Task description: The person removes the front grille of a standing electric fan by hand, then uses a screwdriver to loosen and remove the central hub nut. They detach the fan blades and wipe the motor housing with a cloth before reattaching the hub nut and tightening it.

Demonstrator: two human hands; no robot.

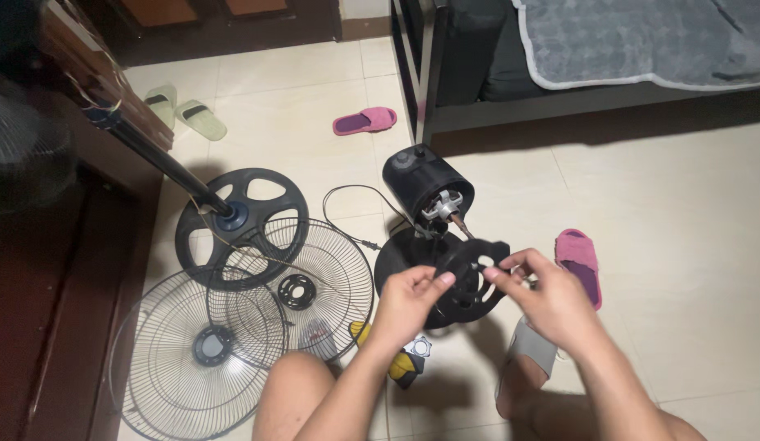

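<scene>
Both sets of fingers are pinching the same round black plastic fan part (470, 273), left hand (409, 302) gripping its left edge, right hand (552, 298) gripping the right edge near the top. They're holding it up just in front of the fan motor (427, 184), which is lying on the tile floor (682, 204) with its shaft poking toward the part. Left of that, two wire fan grilles (233, 327) are lying overlapped, partly over a round black fan base (241, 220) with its pole. A yellow-handled tool (400, 367) is sitting under the left wrist. Pink slippers (364, 121) are scattered around, one (580, 261) just beside the right hand.
</scene>
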